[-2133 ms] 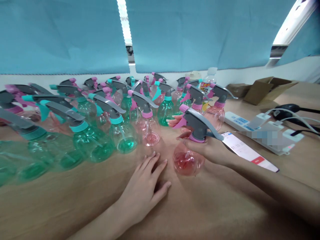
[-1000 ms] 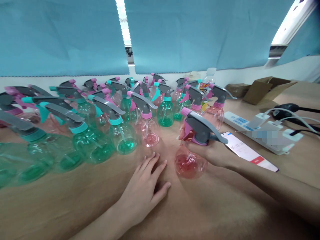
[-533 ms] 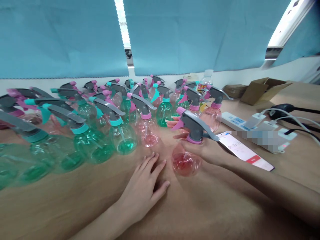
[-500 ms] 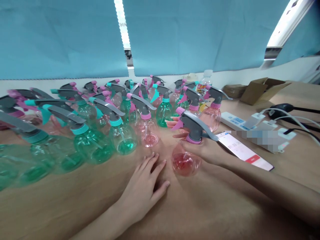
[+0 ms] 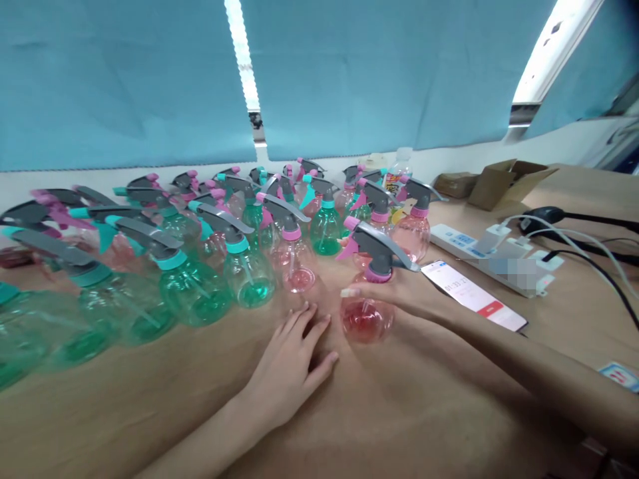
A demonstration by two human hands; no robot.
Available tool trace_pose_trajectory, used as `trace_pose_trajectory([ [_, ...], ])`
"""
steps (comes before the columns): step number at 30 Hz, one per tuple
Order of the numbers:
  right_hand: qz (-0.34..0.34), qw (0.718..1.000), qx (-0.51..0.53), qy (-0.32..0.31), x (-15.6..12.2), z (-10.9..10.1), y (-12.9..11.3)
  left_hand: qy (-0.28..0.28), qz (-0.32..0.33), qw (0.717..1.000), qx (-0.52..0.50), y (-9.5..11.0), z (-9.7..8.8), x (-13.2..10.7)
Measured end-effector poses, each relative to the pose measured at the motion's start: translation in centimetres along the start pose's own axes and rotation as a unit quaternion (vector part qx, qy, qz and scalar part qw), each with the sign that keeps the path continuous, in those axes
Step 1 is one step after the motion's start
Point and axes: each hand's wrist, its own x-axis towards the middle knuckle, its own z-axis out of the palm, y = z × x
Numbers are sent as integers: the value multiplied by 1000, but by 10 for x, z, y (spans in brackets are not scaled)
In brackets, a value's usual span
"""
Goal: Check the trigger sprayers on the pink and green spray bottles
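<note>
Right hand [image 5: 382,293] grips a pink bottle [image 5: 367,322] just right of centre. Left hand [image 5: 292,359] lies open, palm down, on table [image 5: 394,406], lower centre. Green bottles [image 5: 194,296] stand at left.

Two hands [image 5: 294,356], twenty-odd sprayers [image 5: 368,324], one phone [image 5: 469,293]

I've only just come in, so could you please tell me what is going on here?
A person's right-hand grip is around a pink spray bottle, which stands upright on the table. The left-hand grip rests open, palm down. More spray bottles, green and pink, stand ahead and to the left; a phone and a power strip lie to the right.
</note>
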Motion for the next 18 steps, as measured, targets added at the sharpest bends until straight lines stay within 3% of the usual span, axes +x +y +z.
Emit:
trace_pose_trajectory([
  [6, -14, 999, 37, 36, -11, -2, -1, -6, -8, 1000, -2, 1, -3, 0],
  [12, 22, 995, -41, 93, -40, 0, 5, -4, 0, 1000, 10, 0, -3, -8],
  [18, -2, 991, -94, 90, -26, 6, 9, 6, 11, 1000, 2, -4, -2, -16],
])
